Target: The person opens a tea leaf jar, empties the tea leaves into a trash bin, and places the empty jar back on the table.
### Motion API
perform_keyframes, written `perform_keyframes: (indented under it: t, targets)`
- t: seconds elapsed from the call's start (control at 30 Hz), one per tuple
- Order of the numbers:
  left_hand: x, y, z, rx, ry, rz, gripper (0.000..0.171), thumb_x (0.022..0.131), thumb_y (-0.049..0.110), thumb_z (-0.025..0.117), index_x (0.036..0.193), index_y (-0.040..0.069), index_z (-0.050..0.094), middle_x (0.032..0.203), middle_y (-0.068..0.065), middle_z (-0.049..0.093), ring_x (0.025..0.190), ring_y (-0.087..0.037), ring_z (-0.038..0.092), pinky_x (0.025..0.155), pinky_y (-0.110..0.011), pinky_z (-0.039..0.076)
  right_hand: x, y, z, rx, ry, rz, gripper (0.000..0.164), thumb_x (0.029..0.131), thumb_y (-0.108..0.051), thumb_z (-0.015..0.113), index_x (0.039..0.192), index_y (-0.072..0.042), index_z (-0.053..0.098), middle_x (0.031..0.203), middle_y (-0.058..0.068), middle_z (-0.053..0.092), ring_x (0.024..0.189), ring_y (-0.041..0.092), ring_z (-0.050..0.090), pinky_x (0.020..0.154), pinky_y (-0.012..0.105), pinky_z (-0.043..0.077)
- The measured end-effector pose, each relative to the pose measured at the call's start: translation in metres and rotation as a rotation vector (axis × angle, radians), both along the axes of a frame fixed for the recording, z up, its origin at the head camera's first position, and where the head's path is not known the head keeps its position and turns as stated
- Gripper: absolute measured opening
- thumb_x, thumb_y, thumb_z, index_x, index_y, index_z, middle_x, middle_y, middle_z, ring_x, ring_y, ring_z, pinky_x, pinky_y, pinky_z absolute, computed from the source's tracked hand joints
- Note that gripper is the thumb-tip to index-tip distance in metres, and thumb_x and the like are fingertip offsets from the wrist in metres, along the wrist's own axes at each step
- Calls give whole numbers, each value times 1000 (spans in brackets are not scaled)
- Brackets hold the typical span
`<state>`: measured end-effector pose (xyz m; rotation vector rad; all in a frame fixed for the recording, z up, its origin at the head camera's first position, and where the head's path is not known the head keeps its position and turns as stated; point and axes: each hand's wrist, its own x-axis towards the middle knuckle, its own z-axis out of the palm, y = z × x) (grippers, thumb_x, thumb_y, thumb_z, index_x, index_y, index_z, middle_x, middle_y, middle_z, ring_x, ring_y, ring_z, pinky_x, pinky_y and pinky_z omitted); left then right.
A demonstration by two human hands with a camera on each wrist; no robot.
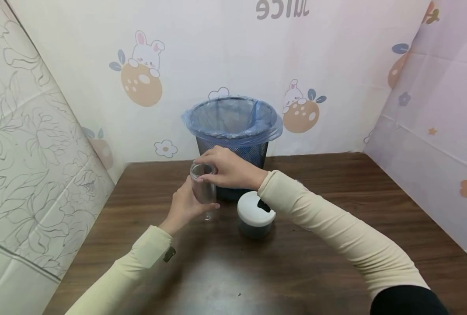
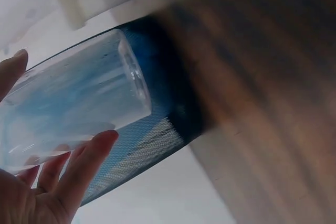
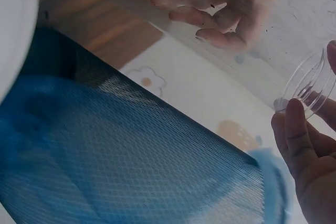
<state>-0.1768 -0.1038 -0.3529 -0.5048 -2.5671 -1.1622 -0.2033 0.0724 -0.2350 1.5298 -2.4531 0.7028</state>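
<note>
My left hand (image 1: pixel 184 203) grips a clear jar (image 1: pixel 203 186) round its body, the thumb along the near side. In the left wrist view the clear jar (image 2: pixel 79 98) lies between the thumb and the fingers (image 2: pixel 86 169). At its open mouth, my right hand (image 1: pixel 231 168) pinches the rim between thumb and fingers. The right wrist view shows those fingers (image 3: pixel 296 129) at the threaded neck, with small dark specks on the jar (image 3: pixel 210 30). No lid sits on the jar.
Behind the hands stands a black mesh bin (image 1: pixel 253 153) lined with a blue plastic bag (image 1: pixel 233 135). A round container with a white top (image 1: pixel 255 208) and dark base sits on the brown wooden table (image 1: pixel 217 267), just below the right wrist. Patterned cloth (image 1: pixel 225 52) hangs at the back.
</note>
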Motion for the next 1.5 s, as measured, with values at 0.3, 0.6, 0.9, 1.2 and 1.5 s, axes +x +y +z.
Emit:
perform_keyframes:
  t: [0.3,0.6,0.9,1.2,1.5]
  targets:
    - [0,3,-29,-1,-77,55,94,62,32,90,137,11,38,121,-10,58,100,-27,59,80,-46,49,-2,0,-28,33,-47,-34,40,87,-19,71,121,0,64,115,11,64,84,19,52,79,28,42]
    - [0,4,-47,9,-86,75,91,61,28,91,135,10,41,121,-10,59,102,-28,59,82,-47,48,-4,-1,-46,41,-70,-54,41,88,-22,70,122,-1,63,117,10,63,85,21,52,77,28,42]
    - [7,6,-62,49,-133,66,99,61,27,91,141,9,36,130,-10,54,109,-28,57,88,-50,47,0,-2,-61,13,-92,-76,41,87,-23,71,122,-3,64,115,7,65,80,15,49,74,27,42]
    - [2,7,-51,55,-162,56,99,60,27,92,140,5,38,128,-11,54,112,-28,55,90,-47,45,-4,1,-58,-6,-120,-139,52,85,-30,73,128,-5,58,99,4,64,84,15,51,74,29,43]
    - [21,-10,-39,-28,-244,188,102,54,39,92,135,7,39,120,-11,55,108,-28,56,84,-47,48,1,35,-56,0,-264,-229,56,93,-38,60,137,-5,49,131,12,55,120,24,49,99,42,40]
